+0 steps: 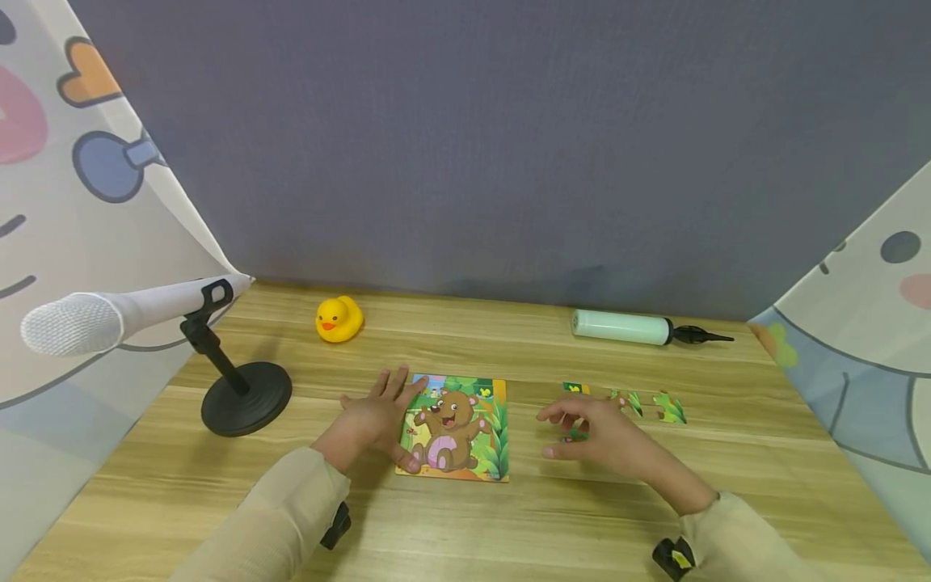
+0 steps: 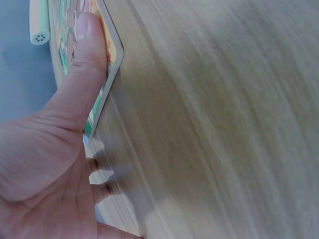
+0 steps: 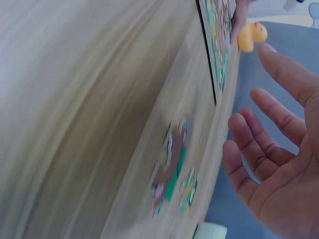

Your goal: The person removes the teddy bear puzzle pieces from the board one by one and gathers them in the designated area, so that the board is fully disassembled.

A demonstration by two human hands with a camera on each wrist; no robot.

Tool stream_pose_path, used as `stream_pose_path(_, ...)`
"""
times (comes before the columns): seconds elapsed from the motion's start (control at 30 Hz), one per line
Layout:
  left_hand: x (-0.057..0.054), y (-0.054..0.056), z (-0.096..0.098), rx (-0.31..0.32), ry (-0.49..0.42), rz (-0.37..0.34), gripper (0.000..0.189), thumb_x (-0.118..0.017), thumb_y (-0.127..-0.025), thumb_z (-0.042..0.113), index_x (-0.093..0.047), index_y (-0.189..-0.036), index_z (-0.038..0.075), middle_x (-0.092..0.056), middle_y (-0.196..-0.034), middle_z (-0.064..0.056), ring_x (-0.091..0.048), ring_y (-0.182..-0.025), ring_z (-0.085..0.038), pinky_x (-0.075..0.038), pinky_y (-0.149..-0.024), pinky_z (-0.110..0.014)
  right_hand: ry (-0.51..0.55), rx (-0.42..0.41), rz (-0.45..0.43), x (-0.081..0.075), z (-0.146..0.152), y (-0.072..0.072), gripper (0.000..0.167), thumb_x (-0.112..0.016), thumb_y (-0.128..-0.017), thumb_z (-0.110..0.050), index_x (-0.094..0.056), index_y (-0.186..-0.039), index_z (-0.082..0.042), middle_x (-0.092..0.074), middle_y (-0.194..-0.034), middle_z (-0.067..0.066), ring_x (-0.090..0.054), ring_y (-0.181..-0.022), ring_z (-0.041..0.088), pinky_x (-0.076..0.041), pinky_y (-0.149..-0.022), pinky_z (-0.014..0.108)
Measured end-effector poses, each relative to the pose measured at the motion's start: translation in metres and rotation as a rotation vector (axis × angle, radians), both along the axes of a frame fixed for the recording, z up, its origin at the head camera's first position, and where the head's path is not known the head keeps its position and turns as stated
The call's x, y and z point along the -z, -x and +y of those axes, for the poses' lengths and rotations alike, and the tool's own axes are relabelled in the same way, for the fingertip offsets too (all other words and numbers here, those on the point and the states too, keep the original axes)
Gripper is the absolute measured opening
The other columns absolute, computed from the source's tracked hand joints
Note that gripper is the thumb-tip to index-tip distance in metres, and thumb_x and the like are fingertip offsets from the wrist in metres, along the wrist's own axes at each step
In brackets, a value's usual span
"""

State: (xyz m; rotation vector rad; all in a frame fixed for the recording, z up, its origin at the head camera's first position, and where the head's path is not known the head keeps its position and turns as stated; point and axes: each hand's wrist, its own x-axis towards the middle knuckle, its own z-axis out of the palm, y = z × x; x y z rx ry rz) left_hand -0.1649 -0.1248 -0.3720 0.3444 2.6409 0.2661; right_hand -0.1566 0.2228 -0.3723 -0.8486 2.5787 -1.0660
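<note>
A square bear jigsaw puzzle [image 1: 452, 424] lies flat on the wooden table. My left hand [image 1: 374, 420] is spread at its left side, with the thumb on the lower left corner; in the left wrist view that thumb [image 2: 84, 64] lies over the puzzle's edge. To the right, my right hand [image 1: 600, 432] hovers with loosely bent fingers and holds nothing. Around it lie loose puzzle pieces, among them a green one [image 1: 669, 408] and a dark green one [image 1: 575, 388], partly hidden by the hand. The right wrist view shows a brown and green piece [image 3: 172, 162] below the fingers.
A yellow rubber duck [image 1: 339, 318] sits at the back left. On the left, a white microphone [image 1: 131, 315] leans out from a stand with a round black base [image 1: 247, 398]. A mint-green hand pump [image 1: 621, 326] lies at the back right, near the grey partition [image 1: 480, 162].
</note>
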Motion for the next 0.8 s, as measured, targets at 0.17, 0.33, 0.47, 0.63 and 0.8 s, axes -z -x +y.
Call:
stream_pose_path(0.17, 0.000, 0.000, 0.000, -0.001, 0.002, -0.004, 0.130, -0.092, -0.064, 0.052, -0.016, -0.163, 0.013, -0.003, -0.168, -0.022, -0.005, -0.153, -0.046, -0.021, -0.096, -0.088, 0.046, 0.024, -0.033, 0.004, -0.021, -0.002, 0.043, -0.082, -0.087, -0.032, -0.070, -0.120, -0.007, -0.066, -0.114, 0.008, -0.059, -0.094, 0.024, -0.053, -0.074, 0.030)
stream_pose_path(0.33, 0.000, 0.000, 0.000, -0.001, 0.004, -0.004, 0.131, -0.092, -0.064, 0.052, -0.016, -0.163, 0.013, -0.003, -0.168, -0.022, -0.005, -0.153, -0.045, -0.021, -0.096, -0.088, 0.079, 0.041, -0.013, 0.011, -0.040, -0.006, 0.038, -0.084, -0.085, -0.027, -0.072, -0.116, -0.007, -0.067, -0.110, 0.007, -0.059, -0.091, 0.022, -0.053, -0.074, 0.029)
stream_pose_path(0.47, 0.001, 0.000, 0.000, -0.002, 0.005, -0.002, 0.131, -0.092, -0.063, 0.052, -0.016, -0.163, 0.013, -0.003, -0.168, -0.022, -0.005, -0.153, -0.045, -0.021, -0.096, -0.088, 0.072, 0.056, -0.048, 0.014, -0.053, -0.007, 0.038, -0.085, -0.085, -0.027, -0.072, -0.115, -0.008, -0.064, -0.106, 0.005, -0.057, -0.090, 0.020, -0.052, -0.074, 0.028)
stream_pose_path(0.63, 0.001, 0.001, 0.000, -0.003, 0.000, -0.003, 0.131, -0.092, -0.064, 0.052, -0.017, -0.163, 0.013, -0.003, -0.168, -0.023, -0.005, -0.153, -0.045, -0.021, -0.095, -0.088, 0.022, 0.033, -0.054, 0.016, -0.067, -0.008, 0.038, -0.083, -0.086, -0.029, -0.072, -0.117, -0.010, -0.060, -0.103, 0.003, -0.052, -0.087, 0.019, -0.048, -0.074, 0.028)
stream_pose_path(0.8, 0.002, 0.001, 0.000, -0.009, -0.003, -0.008, 0.131, -0.092, -0.063, 0.051, -0.016, -0.163, 0.013, -0.003, -0.168, -0.023, -0.005, -0.153, -0.046, -0.020, -0.096, -0.088, -0.040, 0.042, -0.027, 0.016, -0.084, -0.009, 0.038, -0.084, -0.085, -0.031, -0.073, -0.116, -0.010, -0.059, -0.102, 0.001, -0.049, -0.083, 0.019, -0.044, -0.070, 0.027)
